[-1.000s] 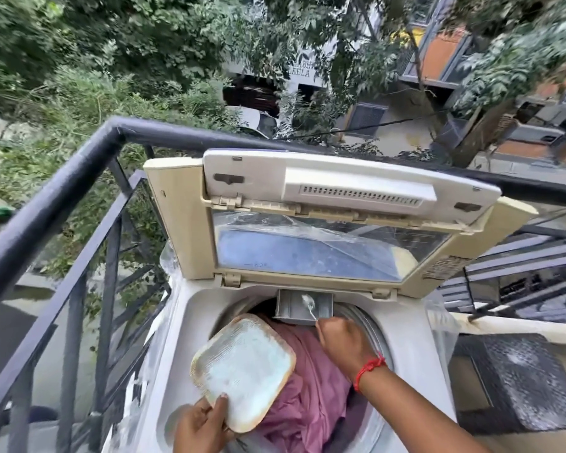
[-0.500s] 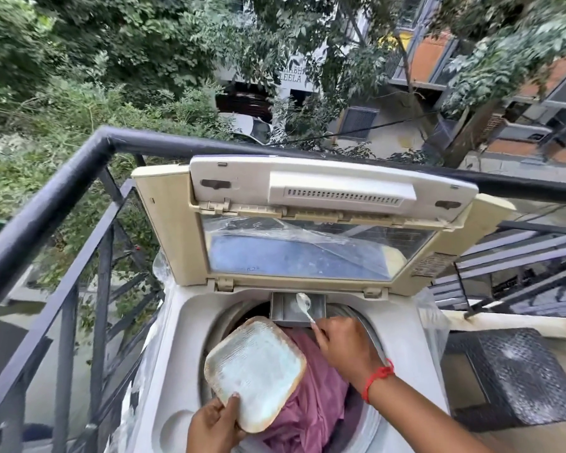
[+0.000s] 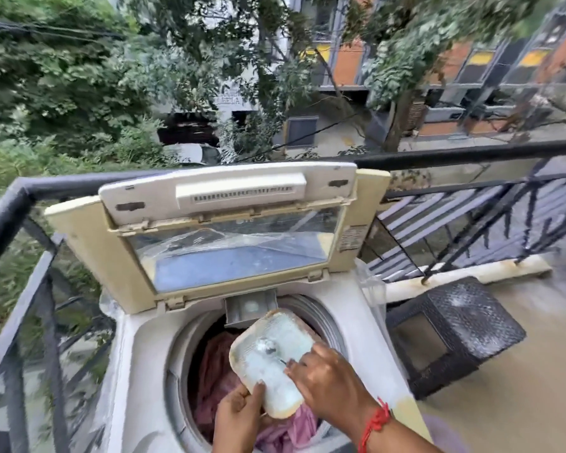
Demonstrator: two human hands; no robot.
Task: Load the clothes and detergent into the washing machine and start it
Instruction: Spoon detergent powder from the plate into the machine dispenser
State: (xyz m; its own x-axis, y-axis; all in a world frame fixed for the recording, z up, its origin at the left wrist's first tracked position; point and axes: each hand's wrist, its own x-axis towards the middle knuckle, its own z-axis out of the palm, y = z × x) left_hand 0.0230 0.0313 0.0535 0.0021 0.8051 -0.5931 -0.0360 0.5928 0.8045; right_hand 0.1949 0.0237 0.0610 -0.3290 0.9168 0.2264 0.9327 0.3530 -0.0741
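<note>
A white top-load washing machine [image 3: 144,361] stands with its lid [image 3: 209,230] raised. Pink clothes [image 3: 216,374] fill the drum. A grey detergent drawer [image 3: 250,305] at the drum's back rim holds white powder. My left hand [image 3: 239,420] grips the near edge of a pale box of detergent powder [image 3: 272,358], tilted over the drum. My right hand [image 3: 327,384] is at the box's right side, pinching a small spoon [image 3: 276,356] whose bowl lies in the powder.
A black metal railing [image 3: 17,217] runs close behind and to the left of the machine, with trees and buildings beyond. A dark wicker stool [image 3: 464,328] stands on the floor to the right.
My right hand has drawn the spoon back from the detergent drawer down into the box. The box has shifted right and nearer the drawer. The view has panned right.
</note>
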